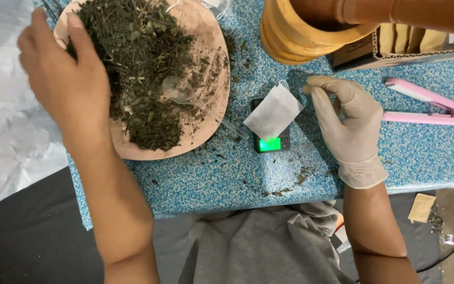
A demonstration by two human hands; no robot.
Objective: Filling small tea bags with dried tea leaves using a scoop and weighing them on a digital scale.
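Note:
My bare left hand rests on the left rim of a pink plate, its fingers reaching into the heap of dried green herb piled there. A clear plastic spoon lies in the herb. My right hand, in a white glove, pinches the top corner of a small white paper sachet. The sachet sits on a small black pocket scale with a lit green display.
A blue speckled board carries everything, with herb crumbs scattered on it. A wooden mortar and pestle and a cardboard box stand at the back right. A pink heat sealer lies to the right. Grey cloth covers my lap.

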